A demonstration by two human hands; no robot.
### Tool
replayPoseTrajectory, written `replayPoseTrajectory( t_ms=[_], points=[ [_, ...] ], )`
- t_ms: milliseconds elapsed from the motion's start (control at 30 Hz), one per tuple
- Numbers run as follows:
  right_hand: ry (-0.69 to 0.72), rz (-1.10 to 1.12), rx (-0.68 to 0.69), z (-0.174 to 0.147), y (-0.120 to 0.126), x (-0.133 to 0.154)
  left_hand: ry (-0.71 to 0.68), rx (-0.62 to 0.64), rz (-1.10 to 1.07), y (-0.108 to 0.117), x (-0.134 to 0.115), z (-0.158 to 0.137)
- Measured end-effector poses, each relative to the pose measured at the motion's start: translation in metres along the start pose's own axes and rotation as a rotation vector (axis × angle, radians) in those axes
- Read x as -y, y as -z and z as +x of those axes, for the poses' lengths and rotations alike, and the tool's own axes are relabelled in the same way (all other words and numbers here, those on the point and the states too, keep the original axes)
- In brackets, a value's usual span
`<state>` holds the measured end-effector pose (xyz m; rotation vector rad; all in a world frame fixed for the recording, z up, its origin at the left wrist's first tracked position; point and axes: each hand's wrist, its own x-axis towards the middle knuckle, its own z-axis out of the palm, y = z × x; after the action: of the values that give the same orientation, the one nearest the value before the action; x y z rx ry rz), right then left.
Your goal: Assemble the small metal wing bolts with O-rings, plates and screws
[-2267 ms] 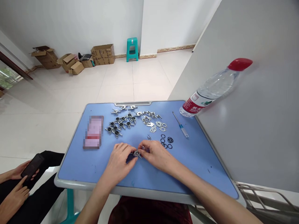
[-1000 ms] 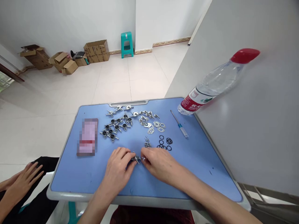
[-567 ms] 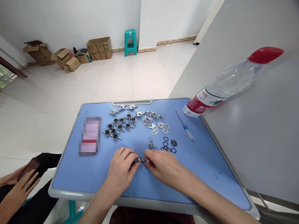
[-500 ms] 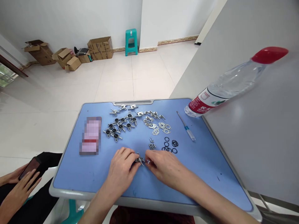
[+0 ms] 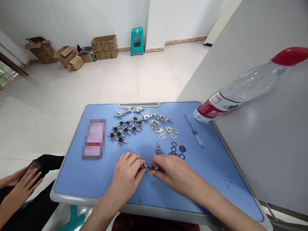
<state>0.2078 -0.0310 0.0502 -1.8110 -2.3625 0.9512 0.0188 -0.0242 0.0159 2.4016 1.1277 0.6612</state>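
Note:
My left hand [image 5: 128, 170] pinches a small metal valve part [image 5: 145, 165] between thumb and fingers, low over the table. From the right, my right hand [image 5: 174, 171] has its fingertips closed on a small screwdriver with a clear handle [image 5: 157, 166], mostly hidden by the fingers. Its tip end points at the metal part; whether they touch, I cannot tell. Just beyond my hands lie a cluster of tiny screws [image 5: 158, 151] and several black rubber rings [image 5: 174, 149]. Flat metal plates [image 5: 173, 136] and small levers [image 5: 161, 118] lie farther back.
Several similar metal parts with black discs [image 5: 126, 130] lie on the blue table [image 5: 79, 179]. A blurred phone-shaped object [image 5: 93, 139] is at left, another screwdriver [image 5: 194, 131] at right. A large bottle [image 5: 223, 99] stands on the right edge. Another person's hands [image 5: 24, 183] hold a phone.
The view has shifted slightly. My right fingers have loosened and spread a little around the clear handle, and more of it shows. My left hand keeps its hold on the metal part.

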Motion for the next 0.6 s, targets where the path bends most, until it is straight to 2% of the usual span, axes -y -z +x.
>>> replayPoseTrajectory(
  t_ms=[200,433,600],
  points=[
    [-0.009,0.003,0.000,0.0005,0.0017,0.0024,-0.005,-0.004,-0.012,-0.0002,-0.0005,-0.0002],
    [0.129,0.062,-0.026,-0.0042,-0.0001,0.0021,-0.012,-0.020,0.015,0.0003,-0.0011,0.0007],
    [0.167,0.069,-0.063,-0.0056,-0.0024,0.0043,-0.008,-0.016,0.028,0.0008,-0.0009,0.0018]
  ],
)
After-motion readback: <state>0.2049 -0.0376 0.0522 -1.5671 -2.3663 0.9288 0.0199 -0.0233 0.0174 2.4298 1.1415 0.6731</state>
